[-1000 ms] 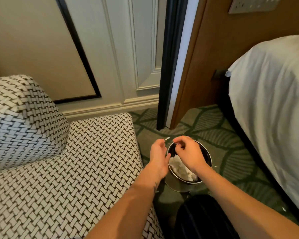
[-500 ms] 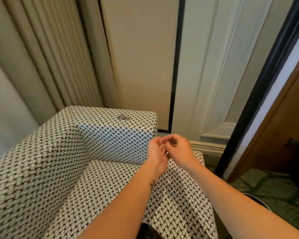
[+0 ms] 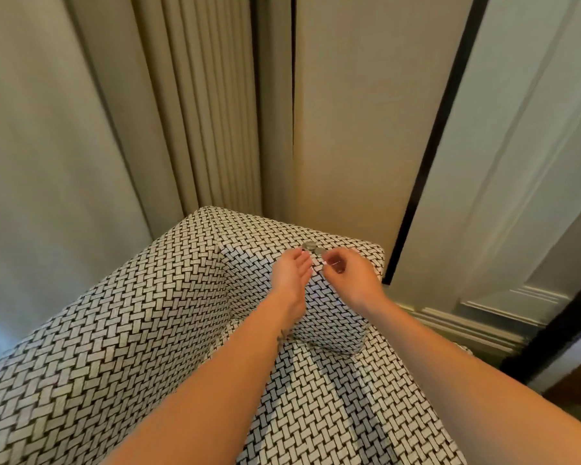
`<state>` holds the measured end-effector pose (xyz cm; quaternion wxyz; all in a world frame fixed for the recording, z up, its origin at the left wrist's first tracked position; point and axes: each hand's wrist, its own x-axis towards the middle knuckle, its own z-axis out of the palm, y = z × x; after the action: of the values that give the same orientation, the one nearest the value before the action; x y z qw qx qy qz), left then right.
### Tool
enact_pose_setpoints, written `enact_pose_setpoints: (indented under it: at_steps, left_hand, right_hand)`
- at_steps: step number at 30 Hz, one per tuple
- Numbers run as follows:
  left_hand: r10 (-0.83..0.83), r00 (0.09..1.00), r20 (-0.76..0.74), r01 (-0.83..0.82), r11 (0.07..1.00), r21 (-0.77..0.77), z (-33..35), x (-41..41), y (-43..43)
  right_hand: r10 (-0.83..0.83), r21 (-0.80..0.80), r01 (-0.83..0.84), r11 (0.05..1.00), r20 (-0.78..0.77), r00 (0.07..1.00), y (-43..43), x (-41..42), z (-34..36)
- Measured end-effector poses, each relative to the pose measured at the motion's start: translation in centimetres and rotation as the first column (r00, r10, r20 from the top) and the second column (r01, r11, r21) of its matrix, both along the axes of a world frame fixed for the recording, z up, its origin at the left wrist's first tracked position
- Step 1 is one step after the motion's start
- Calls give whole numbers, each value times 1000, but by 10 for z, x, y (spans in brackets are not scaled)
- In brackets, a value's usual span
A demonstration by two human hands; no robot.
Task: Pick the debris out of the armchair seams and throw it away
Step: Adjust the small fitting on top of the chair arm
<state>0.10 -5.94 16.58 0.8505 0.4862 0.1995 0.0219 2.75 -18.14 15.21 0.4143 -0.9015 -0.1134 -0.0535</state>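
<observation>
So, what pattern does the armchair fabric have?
A black-and-white basket-weave pattern covers the whole armchair; the head view shows it clearly.

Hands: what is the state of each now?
Left hand: open, fingers straight, by the debris.
Right hand: fingers curled at the debris; grip cannot be told.

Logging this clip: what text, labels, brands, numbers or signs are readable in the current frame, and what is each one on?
No readable text anywhere in this frame.
Silvery pieces on top of the armchair arm: too small and blurred to show any marking.
Dark mark on the left wrist: too small to read.
Curtain: plain, nothing printed.
</observation>
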Motion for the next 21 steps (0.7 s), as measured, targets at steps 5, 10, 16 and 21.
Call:
enact_pose_setpoints:
  at_steps: [5, 10, 16, 21]
  left_hand:
    - [51, 998, 38, -54, 994, 93, 4, 44, 8]
    - [58, 993, 100, -99, 875, 473, -8, 75, 17]
    - [-104, 994, -19, 61, 418, 906, -32, 86, 26]
    - [-204, 978, -35, 72, 173, 982, -37, 88, 21]
  right_hand:
    - [-38, -14, 38, 999, 10, 999, 10, 46, -10]
    - [-47, -25, 47, 999, 8, 999, 18, 67, -19]
    - [-58, -48, 59, 997, 22, 998, 23, 76, -18]
    - [-68, -90, 67, 994, -3, 998, 21, 79, -13]
